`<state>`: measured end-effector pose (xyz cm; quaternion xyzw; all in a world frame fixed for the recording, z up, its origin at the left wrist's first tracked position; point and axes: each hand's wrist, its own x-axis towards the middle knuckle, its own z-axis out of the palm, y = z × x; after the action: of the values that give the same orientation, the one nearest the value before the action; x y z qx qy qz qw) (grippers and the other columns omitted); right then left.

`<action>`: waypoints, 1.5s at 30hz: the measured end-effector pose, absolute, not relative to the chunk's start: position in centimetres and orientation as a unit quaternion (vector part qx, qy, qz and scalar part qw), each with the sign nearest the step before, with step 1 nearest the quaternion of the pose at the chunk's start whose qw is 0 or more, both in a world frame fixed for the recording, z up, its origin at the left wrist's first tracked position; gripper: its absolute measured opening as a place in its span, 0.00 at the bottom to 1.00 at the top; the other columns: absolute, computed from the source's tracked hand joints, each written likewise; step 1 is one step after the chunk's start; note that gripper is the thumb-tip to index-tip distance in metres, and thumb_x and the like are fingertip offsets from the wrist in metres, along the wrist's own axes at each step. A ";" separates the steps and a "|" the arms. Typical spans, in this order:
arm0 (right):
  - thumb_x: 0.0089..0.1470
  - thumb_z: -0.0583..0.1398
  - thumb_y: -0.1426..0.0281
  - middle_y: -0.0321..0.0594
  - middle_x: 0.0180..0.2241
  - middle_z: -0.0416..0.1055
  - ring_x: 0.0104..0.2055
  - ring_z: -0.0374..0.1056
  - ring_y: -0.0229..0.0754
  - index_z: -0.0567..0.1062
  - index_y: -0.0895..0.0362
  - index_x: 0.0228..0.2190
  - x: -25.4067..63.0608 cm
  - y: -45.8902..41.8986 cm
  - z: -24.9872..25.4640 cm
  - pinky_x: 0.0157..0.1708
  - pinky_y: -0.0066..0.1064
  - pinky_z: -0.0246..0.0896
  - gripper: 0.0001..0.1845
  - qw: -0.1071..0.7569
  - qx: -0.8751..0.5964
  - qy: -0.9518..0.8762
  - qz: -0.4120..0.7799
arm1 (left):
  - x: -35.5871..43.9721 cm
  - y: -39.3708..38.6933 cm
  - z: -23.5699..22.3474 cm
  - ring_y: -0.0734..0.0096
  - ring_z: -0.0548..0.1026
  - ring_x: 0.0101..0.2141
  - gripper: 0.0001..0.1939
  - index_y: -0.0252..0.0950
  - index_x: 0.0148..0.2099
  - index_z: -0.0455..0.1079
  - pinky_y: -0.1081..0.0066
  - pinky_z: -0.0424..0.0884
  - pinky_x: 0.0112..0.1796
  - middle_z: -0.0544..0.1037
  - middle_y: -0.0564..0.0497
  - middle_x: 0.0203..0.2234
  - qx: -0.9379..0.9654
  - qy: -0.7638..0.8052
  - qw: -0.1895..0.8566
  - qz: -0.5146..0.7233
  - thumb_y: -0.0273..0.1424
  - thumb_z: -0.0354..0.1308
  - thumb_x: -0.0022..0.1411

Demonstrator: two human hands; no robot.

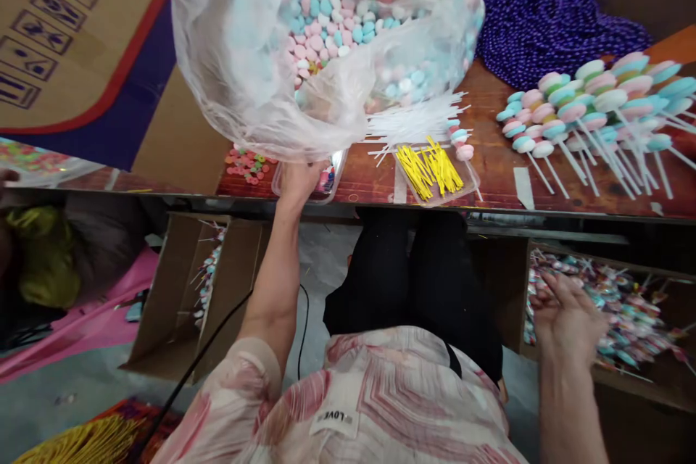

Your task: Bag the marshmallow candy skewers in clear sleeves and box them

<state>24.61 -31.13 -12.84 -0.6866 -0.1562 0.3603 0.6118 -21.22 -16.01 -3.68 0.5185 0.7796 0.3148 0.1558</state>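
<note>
A long reddish-brown wooden table (494, 159) ran across the view, and a big brown cardboard carton printed in purple and red (109, 36) stood at the left. Next in size came a crumpled, translucent white plastic bag (228, 80) of round pink, blue and white sweets (315, 40); a heap of purple flecked cord (544, 22) lay beyond it to the right. Below the table edge, an open brown cardboard box (647, 390) held a loose pile of sweets on sticks in shiny wrapping (641, 319).

The right hand (568, 312) hung over that pile, palm up, fingers loosely curled and apart, with nothing visible in it — whether it touched the pile was unclear. The left hand (304, 177) lay at a small clear plastic tray (341, 172), its fingertips hidden under the bag's edge, so I could not tell whether they were apart or closed on something.

The step in hand looked like picking from the tray, where small bright-coloured pieces (327, 178) showed just beside the left hand's right edge; the next move seemed to call for a light pinch — on one piece only, clear of the bag's hanging plastic
</note>
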 end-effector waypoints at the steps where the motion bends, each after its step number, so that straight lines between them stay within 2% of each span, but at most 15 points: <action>1: 0.32 0.73 0.66 0.41 0.28 0.74 0.19 0.60 0.35 0.78 0.50 0.26 23.5 -31.0 -12.6 0.17 0.33 0.48 0.14 0.612 -0.687 -0.146 0.364 | -21.5 -15.5 -4.1 0.52 0.73 0.50 0.08 0.38 0.38 0.75 0.60 0.64 0.52 0.81 0.43 0.41 0.521 0.780 0.157 0.309 0.30 0.65 0.53; 5: 0.34 0.71 0.66 0.36 0.29 0.75 0.19 0.60 0.30 0.78 0.57 0.32 18.0 -30.3 -11.1 0.18 0.27 0.51 0.18 0.607 -0.670 -0.179 0.388 | -21.7 -14.6 -5.1 0.53 0.72 0.53 0.10 0.38 0.41 0.75 0.60 0.64 0.53 0.80 0.42 0.46 0.509 0.786 0.128 0.326 0.29 0.63 0.54; 8: 0.42 0.69 0.64 0.36 0.28 0.75 0.20 0.58 0.30 0.78 0.58 0.34 15.4 -30.1 -10.2 0.18 0.25 0.51 0.16 0.580 -0.668 -0.248 0.394 | -21.7 -15.4 -4.6 0.57 0.75 0.48 0.06 0.37 0.37 0.75 0.64 0.67 0.49 0.81 0.44 0.40 0.485 0.789 0.119 0.358 0.28 0.62 0.54; 10: 0.48 0.67 0.63 0.37 0.28 0.75 0.21 0.59 0.31 0.79 0.58 0.36 14.2 -30.1 -9.4 0.20 0.25 0.52 0.14 0.545 -0.669 -0.325 0.387 | -20.8 -16.9 -3.9 0.62 0.76 0.41 0.04 0.37 0.35 0.74 0.67 0.69 0.43 0.80 0.47 0.34 0.463 0.763 0.137 0.429 0.30 0.63 0.55; 13: 0.54 0.64 0.62 0.38 0.29 0.76 0.26 0.65 0.34 0.80 0.57 0.37 11.7 -30.0 -7.9 0.26 0.27 0.61 0.12 0.483 -0.639 -0.438 0.407 | -17.4 -20.2 -2.8 0.72 0.72 0.27 0.07 0.36 0.31 0.72 0.73 0.67 0.30 0.75 0.53 0.24 0.414 0.686 0.237 0.550 0.34 0.65 0.56; 16: 0.52 0.65 0.62 0.39 0.33 0.78 0.33 0.72 0.39 0.81 0.56 0.37 8.2 -29.3 -6.3 0.33 0.31 0.68 0.12 0.474 -0.567 -0.481 0.472 | -12.2 -23.9 -2.5 0.78 0.68 0.23 0.10 0.37 0.29 0.71 0.76 0.65 0.27 0.71 0.56 0.21 0.386 0.610 0.354 0.595 0.35 0.67 0.56; 19: 0.47 0.68 0.64 0.37 0.32 0.78 0.31 0.71 0.38 0.80 0.56 0.34 5.0 -28.3 -5.2 0.33 0.31 0.68 0.12 0.519 -0.516 -0.439 0.521 | -7.4 -26.5 -3.1 0.80 0.66 0.21 0.11 0.36 0.30 0.71 0.77 0.63 0.25 0.70 0.57 0.20 0.363 0.575 0.418 0.602 0.37 0.67 0.57; 22: 0.49 0.67 0.63 0.34 0.26 0.75 0.27 0.68 0.36 0.78 0.56 0.28 3.9 -27.6 -4.8 0.31 0.30 0.68 0.09 0.580 -0.520 -0.365 0.510 | -4.7 -27.8 -3.9 0.82 0.65 0.21 0.13 0.36 0.32 0.72 0.78 0.61 0.24 0.71 0.58 0.22 0.294 0.539 0.463 0.639 0.39 0.69 0.55; 24: 0.50 0.67 0.63 0.34 0.25 0.74 0.27 0.68 0.36 0.77 0.56 0.26 4.4 -27.6 -4.9 0.30 0.30 0.68 0.10 0.591 -0.523 -0.359 0.498 | -3.9 -28.1 -4.2 0.83 0.65 0.20 0.16 0.36 0.35 0.72 0.78 0.61 0.23 0.73 0.57 0.25 0.219 0.491 0.544 0.644 0.41 0.71 0.52; 26: 0.51 0.67 0.62 0.33 0.25 0.73 0.26 0.67 0.36 0.75 0.56 0.26 5.4 -27.7 -5.0 0.30 0.30 0.67 0.10 0.587 -0.520 -0.372 0.496 | -3.7 -28.2 -4.4 0.83 0.67 0.21 0.20 0.35 0.37 0.74 0.78 0.64 0.24 0.75 0.55 0.28 0.141 0.431 0.660 0.599 0.43 0.73 0.49; 29: 0.51 0.67 0.62 0.32 0.24 0.72 0.26 0.66 0.35 0.75 0.56 0.26 6.8 -28.0 -5.4 0.31 0.29 0.65 0.11 0.581 -0.522 -0.383 0.493 | -3.6 -28.0 -4.4 0.82 0.71 0.26 0.20 0.33 0.36 0.75 0.78 0.68 0.29 0.78 0.53 0.30 0.050 0.378 0.745 0.548 0.38 0.76 0.44; 33: 0.53 0.66 0.62 0.31 0.24 0.69 0.27 0.62 0.34 0.73 0.57 0.25 7.3 -28.2 -5.6 0.31 0.26 0.61 0.13 0.570 -0.531 -0.399 0.484 | -3.2 -27.6 -4.4 0.81 0.73 0.28 0.17 0.33 0.29 0.73 0.78 0.68 0.33 0.76 0.56 0.26 0.039 0.387 0.701 0.597 0.30 0.77 0.41; 38: 0.58 0.61 0.56 0.30 0.22 0.61 0.25 0.55 0.33 0.69 0.57 0.22 6.5 -28.6 -5.6 0.26 0.26 0.53 0.20 0.560 -0.555 -0.399 0.467 | -2.1 -27.3 -4.5 0.83 0.67 0.23 0.19 0.33 0.25 0.70 0.77 0.65 0.28 0.70 0.59 0.20 0.094 0.428 0.636 0.635 0.35 0.77 0.41; 42: 0.56 0.62 0.56 0.31 0.23 0.64 0.26 0.56 0.34 0.70 0.56 0.24 6.3 -28.4 -5.4 0.27 0.26 0.54 0.18 0.568 -0.553 -0.401 0.458 | -1.3 -27.2 -4.7 0.82 0.69 0.25 0.18 0.33 0.27 0.72 0.77 0.68 0.32 0.72 0.58 0.22 0.133 0.452 0.580 0.664 0.38 0.76 0.43; 45: 0.55 0.63 0.58 0.30 0.21 0.61 0.25 0.54 0.33 0.68 0.56 0.22 7.0 -27.9 -5.0 0.26 0.26 0.52 0.18 0.565 -0.560 -0.415 0.441 | -1.3 -27.3 -4.6 0.80 0.71 0.27 0.17 0.33 0.28 0.74 0.76 0.69 0.33 0.75 0.56 0.24 0.141 0.459 0.582 0.656 0.38 0.76 0.44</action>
<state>7.00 -27.94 -4.96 -0.5602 -0.4155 0.4412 0.5646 -1.26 -27.26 -4.60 0.1407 0.4586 0.6563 0.5824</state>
